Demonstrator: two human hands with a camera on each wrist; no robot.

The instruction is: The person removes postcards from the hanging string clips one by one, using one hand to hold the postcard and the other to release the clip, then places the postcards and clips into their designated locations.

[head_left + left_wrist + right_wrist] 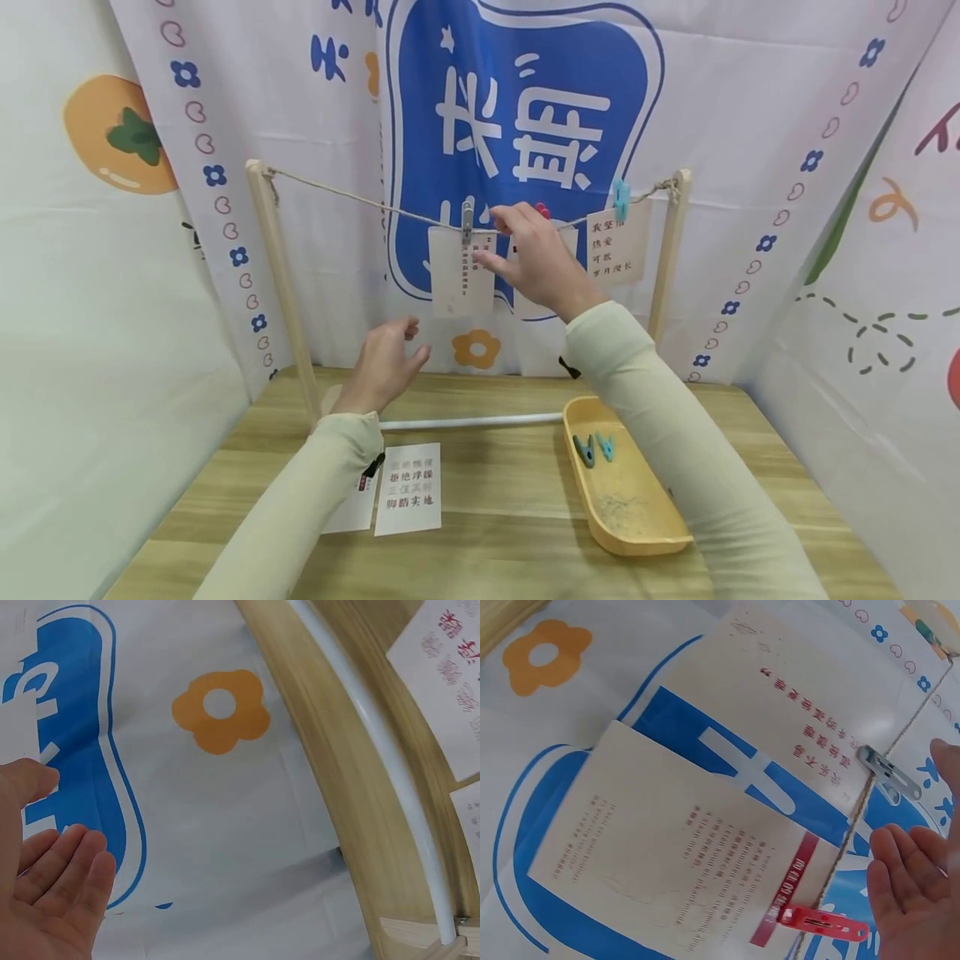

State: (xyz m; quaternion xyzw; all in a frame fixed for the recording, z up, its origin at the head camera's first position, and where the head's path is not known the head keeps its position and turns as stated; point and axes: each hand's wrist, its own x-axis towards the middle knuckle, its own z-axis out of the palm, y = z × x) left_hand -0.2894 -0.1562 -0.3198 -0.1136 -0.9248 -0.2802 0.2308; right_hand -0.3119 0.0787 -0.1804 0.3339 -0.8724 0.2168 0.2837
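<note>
My right hand (542, 260) is raised at the string (352, 198), its thumb and fingers spread apart with nothing between them. Just left of its fingertips, a grey clothespin (467, 223) fastens a printed card (448, 279) to the string. A red clothespin (825, 924) holds a second card (667, 840), partly hidden behind that hand in the head view. Farther right hangs a third card (626, 250) under a light-blue clothespin (621, 202). Lower and to the left, my left hand (382, 365) hovers above the table, fingers relaxed and holding nothing.
Two wooden posts (279, 275) carry the string, with a white rod (472, 422) between them low down. A yellow tray (630, 547) at right contains a dark clothespin (584, 452) and a blue one (605, 447). Printed cards (408, 490) lie on the table, one partly behind the left sleeve.
</note>
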